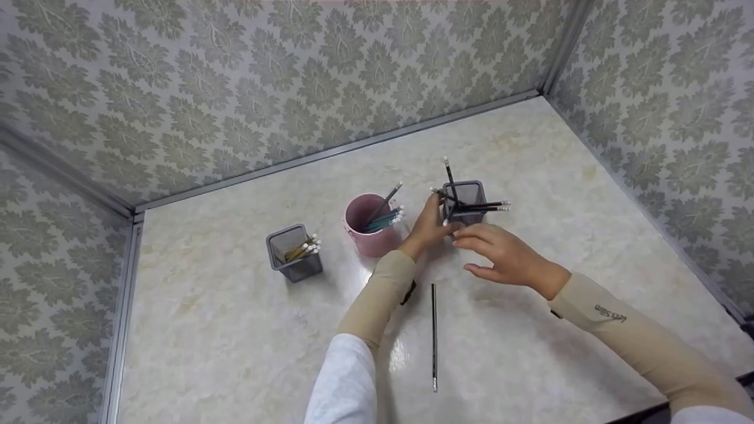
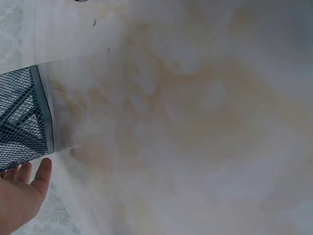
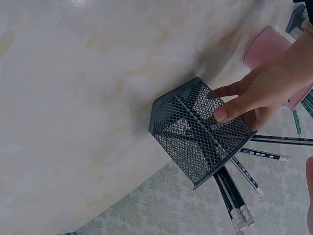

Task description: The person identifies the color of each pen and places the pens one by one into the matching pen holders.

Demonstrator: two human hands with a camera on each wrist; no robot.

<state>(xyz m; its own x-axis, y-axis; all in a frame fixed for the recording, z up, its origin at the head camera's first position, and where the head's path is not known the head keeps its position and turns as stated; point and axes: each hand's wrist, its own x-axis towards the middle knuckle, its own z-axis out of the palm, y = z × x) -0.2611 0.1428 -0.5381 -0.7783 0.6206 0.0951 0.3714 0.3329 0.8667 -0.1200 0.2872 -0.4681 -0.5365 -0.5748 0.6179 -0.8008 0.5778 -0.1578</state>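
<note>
The black mesh pencil holder [image 1: 465, 194] stands on the right of the table with several black white-tipped pencils [image 1: 483, 206] leaning out of it. My left hand [image 1: 429, 228] grips its left side; in the right wrist view the thumb [image 3: 230, 110] lies across the mesh wall. Left wrist view: fingers [image 2: 43, 176] show beside the mesh holder [image 2: 22, 117]. My right hand [image 1: 503, 256] hovers just in front of the holder, fingers loosely extended, nothing held. One black pencil [image 1: 435, 335] lies on the table between the forearms.
Left of the left hand stands a pink cup [image 1: 371, 241] containing green pencils [image 1: 383, 221] and a dark one. Farther left, another mesh holder [image 1: 300, 271] has yellowish pencils [image 1: 301, 250]. Patterned walls border the back and sides of the marbled table [image 1: 224, 330].
</note>
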